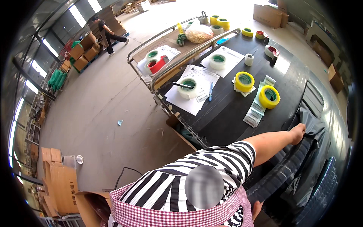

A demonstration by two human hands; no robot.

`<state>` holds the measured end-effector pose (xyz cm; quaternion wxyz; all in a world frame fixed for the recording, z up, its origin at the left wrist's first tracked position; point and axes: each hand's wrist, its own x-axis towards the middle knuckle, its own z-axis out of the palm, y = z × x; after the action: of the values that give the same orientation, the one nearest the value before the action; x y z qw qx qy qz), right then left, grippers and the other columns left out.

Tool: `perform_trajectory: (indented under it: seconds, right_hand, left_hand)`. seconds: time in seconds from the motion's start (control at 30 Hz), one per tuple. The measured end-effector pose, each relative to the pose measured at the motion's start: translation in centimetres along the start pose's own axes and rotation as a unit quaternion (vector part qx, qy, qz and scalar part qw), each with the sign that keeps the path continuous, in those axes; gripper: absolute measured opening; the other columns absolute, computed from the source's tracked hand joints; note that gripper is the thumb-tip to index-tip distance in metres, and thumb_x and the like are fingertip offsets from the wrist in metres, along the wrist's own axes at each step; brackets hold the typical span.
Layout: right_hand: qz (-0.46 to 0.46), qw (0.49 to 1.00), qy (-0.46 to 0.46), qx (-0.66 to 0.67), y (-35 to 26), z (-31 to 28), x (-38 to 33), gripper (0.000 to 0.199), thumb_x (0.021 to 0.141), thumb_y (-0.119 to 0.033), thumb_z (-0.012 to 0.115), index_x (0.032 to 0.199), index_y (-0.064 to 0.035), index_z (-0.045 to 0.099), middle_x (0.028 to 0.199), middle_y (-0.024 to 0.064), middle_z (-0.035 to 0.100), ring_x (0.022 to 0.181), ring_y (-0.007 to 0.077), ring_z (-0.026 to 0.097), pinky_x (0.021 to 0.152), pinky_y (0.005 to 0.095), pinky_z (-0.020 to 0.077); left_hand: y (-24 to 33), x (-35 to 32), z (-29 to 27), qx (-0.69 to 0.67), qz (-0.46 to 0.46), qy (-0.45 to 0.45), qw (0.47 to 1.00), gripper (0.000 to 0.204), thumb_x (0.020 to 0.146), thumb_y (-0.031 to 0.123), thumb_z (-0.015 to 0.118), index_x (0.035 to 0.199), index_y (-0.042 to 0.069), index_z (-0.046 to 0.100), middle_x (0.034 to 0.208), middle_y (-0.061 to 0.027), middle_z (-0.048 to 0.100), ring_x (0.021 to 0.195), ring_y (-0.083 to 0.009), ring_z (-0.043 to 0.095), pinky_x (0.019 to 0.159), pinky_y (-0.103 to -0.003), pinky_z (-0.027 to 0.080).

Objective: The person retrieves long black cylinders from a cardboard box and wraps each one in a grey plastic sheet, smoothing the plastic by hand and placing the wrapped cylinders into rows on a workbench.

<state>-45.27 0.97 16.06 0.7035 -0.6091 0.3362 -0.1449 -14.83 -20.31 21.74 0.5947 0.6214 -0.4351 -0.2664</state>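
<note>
My left arm, in a black-and-white striped sleeve, stretches to the right across the edge of the black-topped table (223, 117). My left hand (298, 133) is closed on the gathered edge of a black plastic bag (312, 123). Beneath that forearm lies a long, dark, ribbed roll (281, 179) with a shiny plastic skin. Only a small part of my right hand (257, 209) shows at the lower edge, beside the checked apron (166, 215) and near the roll's near end; most of its fingers are hidden.
On the table are yellow tape rolls (269, 97), a label strip (252, 116), clear tape (188, 88) on papers, and a white bottle (248, 59). A metal-railed cart (166, 72) adjoins it. Ribbed black plastic (325, 189) lies right. Cartons (60, 181) stand left; a person (107, 34) walks far off.
</note>
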Motion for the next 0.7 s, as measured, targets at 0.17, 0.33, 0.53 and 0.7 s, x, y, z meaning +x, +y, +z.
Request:
perform_trajectory:
  seconds: [0.17, 0.33, 0.53, 0.7]
  right_hand:
    - [0.02, 0.994, 0.02, -0.101, -2.9, -4.8, 0.1, 0.071, 0.094, -0.058, 0.063, 0.13, 0.0016, 0.049, 0.113, 0.0094, 0.057, 0.102, 0.0198, 0.054, 0.089, 0.0307, 0.0442]
    - [-0.1, 0.969, 0.131, -0.184, -8.3, -10.6, 13.0, 0.075, 0.085, -0.039, 0.066, 0.142, -0.0003, 0.037, 0.118, 0.0132, 0.06, 0.103, 0.0244, 0.059, 0.09, 0.0343, 0.0479]
    - [-0.084, 0.945, 0.188, -0.254, -8.6, -15.7, 27.9, 0.097, 0.075, -0.016, 0.07, 0.157, -0.0026, 0.022, 0.124, 0.0177, 0.064, 0.105, 0.03, 0.065, 0.091, 0.0387, 0.0523]
    - [-0.057, 0.884, 0.251, -0.391, -11.4, -13.9, 27.9, 0.054, 0.074, -0.013, 0.067, 0.126, 0.0015, 0.064, 0.106, 0.0251, 0.071, 0.102, 0.0389, 0.069, 0.089, 0.0428, 0.0531]
  left_hand:
    - [-3.9, -2.6, 0.1, 0.047, -0.082, -0.049, 0.994, 0.009, 0.097, 0.006, 0.048, 0.102, 0.004, 0.054, 0.107, -0.0231, 0.061, 0.105, -0.0421, 0.058, 0.09, -0.045, 0.047]
    - [-2.7, -2.5, 1.6, 0.091, -0.019, 0.065, 0.994, 0.012, 0.092, 0.01, 0.055, 0.09, 0.0, 0.062, 0.098, -0.0253, 0.065, 0.095, -0.0432, 0.062, 0.083, -0.046, 0.05]
    - [-6.1, -2.5, -2.1, 0.132, 0.01, 0.102, 0.986, 0.023, 0.098, 0.017, 0.052, 0.091, 0.001, 0.066, 0.09, -0.0217, 0.068, 0.087, -0.0391, 0.064, 0.081, -0.045, 0.051]
    - [-5.6, -3.3, -2.2, 0.132, 0.013, 0.093, 0.987, 0.016, 0.096, 0.016, 0.057, 0.095, 0.002, 0.065, 0.094, -0.0209, 0.068, 0.091, -0.0379, 0.065, 0.083, -0.043, 0.051]
